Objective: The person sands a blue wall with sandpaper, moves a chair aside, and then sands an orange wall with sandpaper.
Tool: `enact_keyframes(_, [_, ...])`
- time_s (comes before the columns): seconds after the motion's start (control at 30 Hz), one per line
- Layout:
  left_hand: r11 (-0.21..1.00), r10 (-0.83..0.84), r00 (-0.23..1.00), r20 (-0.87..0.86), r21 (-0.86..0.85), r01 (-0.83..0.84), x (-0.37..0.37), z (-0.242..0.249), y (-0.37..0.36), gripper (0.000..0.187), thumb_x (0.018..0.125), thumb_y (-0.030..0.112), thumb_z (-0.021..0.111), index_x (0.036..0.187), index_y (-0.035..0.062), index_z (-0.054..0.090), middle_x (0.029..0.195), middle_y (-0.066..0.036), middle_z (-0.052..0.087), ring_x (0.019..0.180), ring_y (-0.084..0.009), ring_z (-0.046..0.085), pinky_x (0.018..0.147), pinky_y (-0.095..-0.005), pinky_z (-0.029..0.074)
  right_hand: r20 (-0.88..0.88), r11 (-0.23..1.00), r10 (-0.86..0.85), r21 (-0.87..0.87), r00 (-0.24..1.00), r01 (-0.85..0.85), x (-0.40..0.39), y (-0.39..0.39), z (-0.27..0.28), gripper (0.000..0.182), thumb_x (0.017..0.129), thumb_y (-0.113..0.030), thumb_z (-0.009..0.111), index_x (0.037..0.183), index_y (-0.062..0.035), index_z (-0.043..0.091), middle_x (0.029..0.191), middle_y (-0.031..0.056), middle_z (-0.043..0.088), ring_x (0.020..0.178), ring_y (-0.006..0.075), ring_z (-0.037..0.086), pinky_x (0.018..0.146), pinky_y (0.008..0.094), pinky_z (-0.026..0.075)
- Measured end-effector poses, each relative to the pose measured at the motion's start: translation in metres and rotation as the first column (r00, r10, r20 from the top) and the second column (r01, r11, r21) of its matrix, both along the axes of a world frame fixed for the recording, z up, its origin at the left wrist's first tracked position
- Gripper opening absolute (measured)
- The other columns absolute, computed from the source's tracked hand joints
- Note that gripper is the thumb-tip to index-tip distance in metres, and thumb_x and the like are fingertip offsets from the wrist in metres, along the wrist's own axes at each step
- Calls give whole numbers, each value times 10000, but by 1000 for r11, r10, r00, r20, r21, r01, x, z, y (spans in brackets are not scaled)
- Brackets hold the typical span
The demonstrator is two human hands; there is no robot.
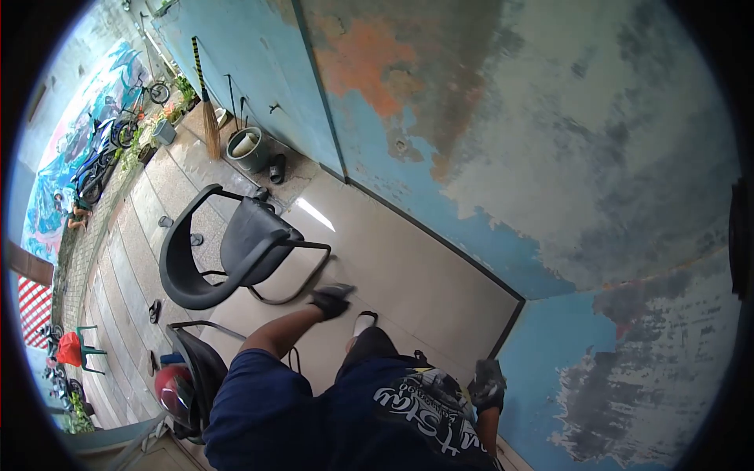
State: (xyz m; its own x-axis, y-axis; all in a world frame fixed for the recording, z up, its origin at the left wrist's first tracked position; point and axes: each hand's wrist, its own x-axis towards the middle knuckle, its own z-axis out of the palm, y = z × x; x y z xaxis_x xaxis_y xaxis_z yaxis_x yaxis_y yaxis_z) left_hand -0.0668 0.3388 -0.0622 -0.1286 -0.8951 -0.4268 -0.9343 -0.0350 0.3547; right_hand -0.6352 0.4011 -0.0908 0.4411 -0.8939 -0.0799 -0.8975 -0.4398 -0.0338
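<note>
My left hand (331,302), in a dark glove, is held out over the tiled floor (377,271), close to the metal leg of a black armchair (255,239). Motion smears its fingers and a greyish patch at their tips; whether it holds something I cannot tell. At my right side is my right hand (488,385), in a dark grey glove, its fingers extended loosely. It is near the lower blue part of the wall (550,345), and nothing shows in it. One foot in a white and black sock (364,320) stands between the hands.
Peeling paint and grey patches cover the wall (550,157). A second black chair (196,353) with a red helmet (174,388) stands at my left. A bucket (248,149), a broom (210,125) and dark footwear (276,169) are beyond the armchair. Motorbikes (96,169) stand outside.
</note>
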Motion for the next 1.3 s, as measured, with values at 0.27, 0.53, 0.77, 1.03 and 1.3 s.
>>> enact_keyframes(0.27, [578, 714, 465, 523, -66, -813, 277, -14, 20, 872, 714, 335, 785, 1453, 48, 420, 1387, -242, 545, 1344, -399, 496, 1143, -455, 403, 205, 821, -5, 559, 979, -113, 62, 34, -33, 195, 849, -215, 601, 939, -57, 672, 869, 168, 688, 719, 316, 672, 684, 400, 543])
enact_keyframes(0.53, [560, 707, 597, 379, 215, -800, 335, -70, -12, 712, 650, 347, 843, 1244, 87, 548, 1227, -203, 657, 1197, -374, 620, 1015, -453, 515, 269, 707, -543, 658, 796, 260, 158, -29, 39, 193, 875, -211, 588, 961, -64, 679, 889, 145, 692, 741, 288, 677, 701, 373, 546])
enact_keyframes(0.77, [522, 705, 548, 450, 193, -831, 331, -80, -34, 457, 782, 188, 703, 1213, 87, 588, 1240, -187, 671, 1211, -349, 637, 979, -446, 536, 269, 430, -888, 775, 374, 463, 180, -44, 71, 193, 901, -206, 575, 983, -71, 687, 908, 121, 697, 763, 260, 681, 717, 346, 549])
enact_keyframes(1.03, [577, 668, 616, 417, 231, -783, 321, -90, -16, 454, 751, 172, 707, 1176, 67, 586, 1179, -214, 688, 1156, -370, 660, 953, -449, 540, 148, 12, -953, 890, -264, 455, 193, -45, 82, 197, 931, -200, 560, 1008, -79, 695, 930, 95, 702, 788, 227, 687, 736, 316, 553])
enact_keyframes(1.3, [620, 632, 656, 414, 237, -748, 282, -94, -21, 464, 762, 201, 700, 1190, 66, 579, 1173, -201, 687, 1143, -362, 666, 941, -448, 548, 159, 456, -822, 760, 547, 464, 168, -39, 63, 283, 1010, -208, 478, 1236, -110, 617, 1181, 72, 670, 1055, 158, 649, 869, 267, 543])
